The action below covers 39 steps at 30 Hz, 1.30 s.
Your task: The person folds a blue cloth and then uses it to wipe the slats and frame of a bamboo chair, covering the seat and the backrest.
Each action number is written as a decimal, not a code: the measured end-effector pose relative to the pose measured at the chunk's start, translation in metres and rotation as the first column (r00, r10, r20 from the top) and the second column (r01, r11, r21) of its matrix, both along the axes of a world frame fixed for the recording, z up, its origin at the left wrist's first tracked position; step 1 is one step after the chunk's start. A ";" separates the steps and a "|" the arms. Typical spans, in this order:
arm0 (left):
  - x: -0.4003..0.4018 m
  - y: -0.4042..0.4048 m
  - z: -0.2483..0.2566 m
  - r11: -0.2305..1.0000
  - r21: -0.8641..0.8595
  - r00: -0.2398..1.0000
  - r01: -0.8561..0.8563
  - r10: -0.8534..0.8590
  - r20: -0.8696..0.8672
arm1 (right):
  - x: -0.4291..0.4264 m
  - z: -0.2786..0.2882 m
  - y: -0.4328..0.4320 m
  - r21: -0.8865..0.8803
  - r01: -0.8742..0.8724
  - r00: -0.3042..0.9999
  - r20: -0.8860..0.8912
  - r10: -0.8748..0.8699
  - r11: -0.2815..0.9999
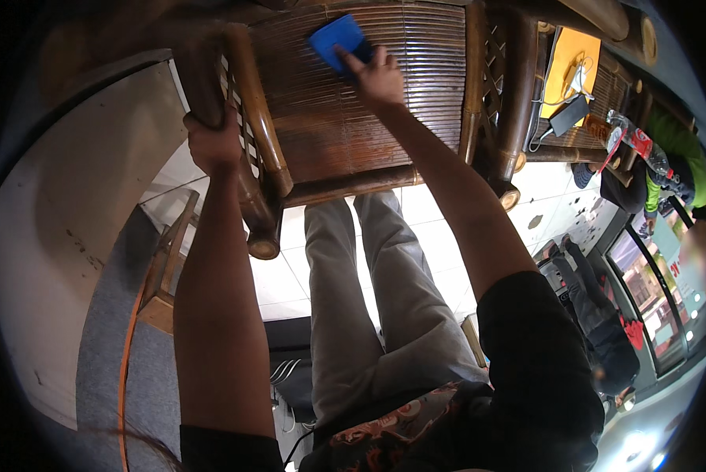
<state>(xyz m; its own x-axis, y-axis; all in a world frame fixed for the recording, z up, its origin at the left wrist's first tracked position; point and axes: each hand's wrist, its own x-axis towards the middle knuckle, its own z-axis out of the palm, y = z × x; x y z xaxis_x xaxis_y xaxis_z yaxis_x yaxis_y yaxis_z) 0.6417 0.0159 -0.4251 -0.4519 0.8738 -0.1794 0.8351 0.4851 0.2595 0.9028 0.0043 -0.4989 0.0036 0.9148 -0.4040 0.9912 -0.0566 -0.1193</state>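
My right hand (pixel 379 75) presses a blue cloth (pixel 334 40) flat on the slatted bamboo seat (pixel 365 130) of a dark brown chair. The cloth looks folded, with a darker part beneath my fingers. Off to the left, my left hand (pixel 213 140) is wrapped around the end of the chair's bamboo armrest (pixel 199 88). A thick bamboo rail (pixel 353 186) runs along the front of the seat, just ahead of my legs.
At right, a bamboo table holds a yellow envelope (pixel 570 59), a white charger (pixel 577 76), a dark power bank (pixel 569 115) and a plastic bottle (pixel 639 141). A person in green (pixel 677 141) sits beyond. Another person (pixel 601 318) is farther back. A wooden stool (pixel 161 283) stands left.
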 end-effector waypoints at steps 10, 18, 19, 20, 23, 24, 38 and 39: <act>-0.004 -0.003 -0.007 1.000 0.024 1.000 0.007 -0.007 -0.003 | 0.083 -0.003 -0.025 0.066 0.751 0.660 -0.039 -0.751 0.657; -0.004 0.000 -0.005 1.000 -0.030 0.999 -0.004 0.003 -0.038 | -0.050 -0.015 -0.035 -0.037 0.519 0.841 -0.155 -0.518 0.854; -0.008 -0.002 -0.005 0.999 -0.036 0.999 -0.004 0.002 -0.049 | -0.074 -0.007 -0.041 -0.134 0.405 0.905 -0.084 -0.418 0.904; -0.012 -0.003 -0.004 0.999 -0.038 0.998 -0.005 0.003 -0.064 | -0.098 0.005 -0.056 -0.035 0.292 0.949 -0.116 -0.294 0.956; 0.004 -0.001 -0.005 1.000 -0.004 1.000 0.013 -0.013 -0.003 | -0.099 -0.002 -0.082 -0.061 -0.041 0.989 -0.146 0.031 0.997; -0.001 -0.002 -0.005 1.000 0.022 1.000 0.020 -0.020 -0.005 | -0.102 0.002 -0.087 -0.143 -0.085 0.969 -0.242 0.048 0.986; -0.003 -0.004 -0.003 0.999 -0.026 0.999 -0.022 0.023 0.027 | 0.090 0.011 -0.083 -0.019 0.434 0.900 0.038 -0.433 0.901; -0.005 -0.004 -0.003 1.000 -0.007 0.999 -0.012 0.012 0.031 | 0.089 0.013 -0.081 -0.062 0.505 0.863 0.026 -0.505 0.861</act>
<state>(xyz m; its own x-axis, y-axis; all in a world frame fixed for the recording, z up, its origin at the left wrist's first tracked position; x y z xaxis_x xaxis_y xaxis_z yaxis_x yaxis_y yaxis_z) 0.6366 0.0120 -0.4278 -0.4563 0.8672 -0.1993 0.8210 0.4967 0.2816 0.9916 -0.0771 -0.4855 0.4615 0.7585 -0.4600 0.8258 -0.5568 -0.0897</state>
